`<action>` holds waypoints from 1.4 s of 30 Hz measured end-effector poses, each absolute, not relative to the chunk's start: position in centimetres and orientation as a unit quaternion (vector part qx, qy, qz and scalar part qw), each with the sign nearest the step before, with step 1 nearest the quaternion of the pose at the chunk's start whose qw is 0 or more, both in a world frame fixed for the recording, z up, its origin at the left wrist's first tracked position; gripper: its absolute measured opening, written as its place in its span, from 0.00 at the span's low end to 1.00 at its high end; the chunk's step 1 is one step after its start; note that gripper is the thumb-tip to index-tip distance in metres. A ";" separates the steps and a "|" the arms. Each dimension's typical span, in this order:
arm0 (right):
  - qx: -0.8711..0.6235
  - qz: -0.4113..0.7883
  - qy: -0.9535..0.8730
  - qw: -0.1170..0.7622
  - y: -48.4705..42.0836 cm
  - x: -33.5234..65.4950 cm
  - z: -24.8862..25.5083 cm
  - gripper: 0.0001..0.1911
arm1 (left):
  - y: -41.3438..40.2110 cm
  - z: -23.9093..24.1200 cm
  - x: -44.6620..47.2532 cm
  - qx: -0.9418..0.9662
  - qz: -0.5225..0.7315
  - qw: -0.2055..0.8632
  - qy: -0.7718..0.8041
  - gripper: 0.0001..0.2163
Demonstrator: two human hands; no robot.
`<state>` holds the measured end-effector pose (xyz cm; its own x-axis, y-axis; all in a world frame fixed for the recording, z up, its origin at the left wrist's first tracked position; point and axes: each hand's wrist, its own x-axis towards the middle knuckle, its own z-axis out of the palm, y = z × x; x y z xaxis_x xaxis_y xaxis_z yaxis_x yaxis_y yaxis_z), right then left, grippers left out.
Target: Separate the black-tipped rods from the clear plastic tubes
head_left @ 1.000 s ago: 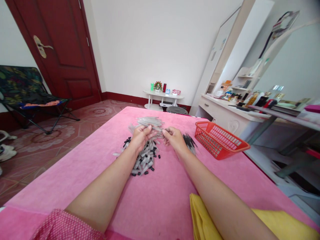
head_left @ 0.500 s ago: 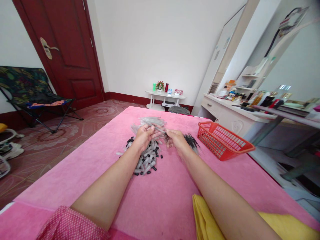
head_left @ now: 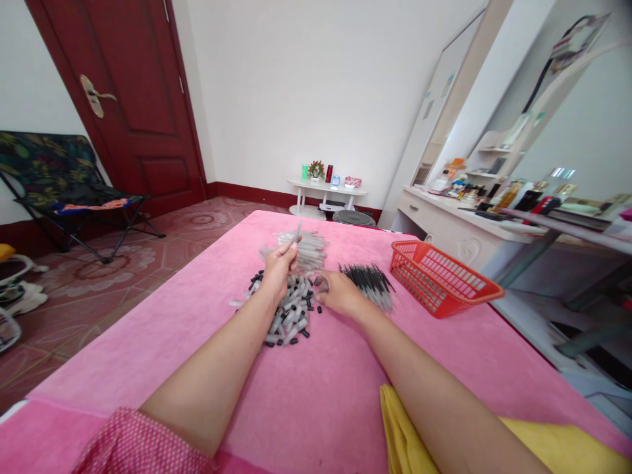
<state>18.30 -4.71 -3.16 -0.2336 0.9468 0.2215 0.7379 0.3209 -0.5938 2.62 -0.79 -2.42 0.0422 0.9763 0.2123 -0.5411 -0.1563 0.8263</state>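
My left hand is closed on a thin translucent tube, which points upward from its fingertips. Beside the right edge of a heap of small clear and black caps is my right hand. Its fingers are bent, with thumb and forefinger apart at the heap's edge, and I see nothing held in it. Beyond my left hand lies a pile of similar translucent tubes. To the right of my right hand, a bundle of thin sticks with black ends rests on the pink cloth.
A red plastic basket stands on the table's right side. Folded yellow cloth lies under my right forearm. Behind the table are a low white stand and, to the right, a cluttered dresser. A folding chair is at left.
My hands have moved apart. The left now tilts the tube upright, while the right has come down and back to the cap heap, uncovering the black-ended sticks.
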 end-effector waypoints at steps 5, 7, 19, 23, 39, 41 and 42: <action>-0.570 0.283 -0.692 0.341 -4.2 19.6 -2.0 0.17 | -0.8 -2.7 2.9 0.448 0.618 0.579 0.289 0.19; -0.572 0.351 -0.622 0.403 -4.0 20.2 -1.2 0.20 | -0.8 -2.7 3.1 0.472 0.610 0.556 0.310 0.19; -0.448 0.473 -0.404 0.642 -3.5 22.7 1.2 0.06 | -1.2 -3.5 4.4 0.699 0.474 0.409 0.346 0.16; -0.463 0.460 -0.431 0.623 -3.5 22.7 1.1 0.07 | -1.2 -3.6 4.4 0.688 0.477 0.416 0.355 0.16; -0.464 0.308 -0.656 0.509 -3.8 22.9 1.9 0.12 | -1.9 -1.9 3.8 0.704 0.460 0.441 0.313 0.20; -0.461 0.270 -0.688 0.491 -3.9 23.0 2.1 0.10 | -2.0 -1.7 3.8 0.692 0.459 0.459 0.314 0.21; -0.460 0.255 -0.698 0.485 -4.0 23.0 2.2 0.09 | -1.9 -1.7 3.9 0.688 0.460 0.464 0.316 0.20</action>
